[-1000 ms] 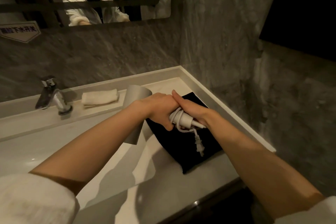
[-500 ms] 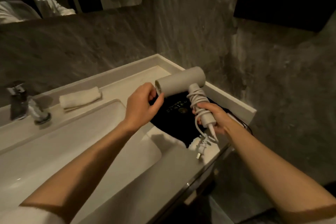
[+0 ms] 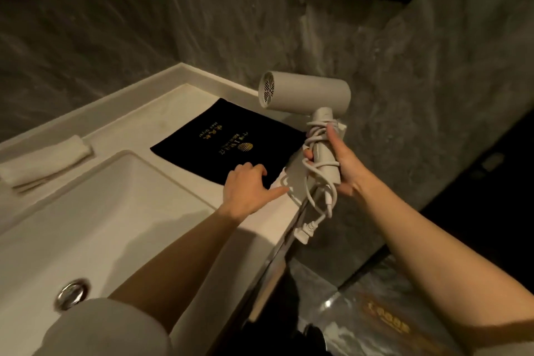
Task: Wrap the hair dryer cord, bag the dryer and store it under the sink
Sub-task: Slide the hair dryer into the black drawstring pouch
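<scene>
A white hair dryer [image 3: 306, 94] is held upright off the counter's right end, barrel pointing left. My right hand [image 3: 342, 163] grips its handle, with the white cord [image 3: 316, 136] wound around the handle and a loose loop with the plug [image 3: 304, 233] dangling below. A flat black bag [image 3: 219, 136] with gold print lies on the white counter [image 3: 179, 95] right of the basin. My left hand [image 3: 248, 188] rests on the bag's near corner, fingers curled, thumb out; whether it pinches the cloth I cannot tell.
The white sink basin [image 3: 101, 211] with a metal drain [image 3: 70, 293] fills the left. A folded white towel [image 3: 43, 162] lies on the ledge behind it. Grey stone walls close the back and right. Dark floor and the space below the counter lie at lower right.
My left hand let go of the dryer's barrel and dropped onto the black bag. My right hand carried the dryer up and to the right. The view tilted down.
</scene>
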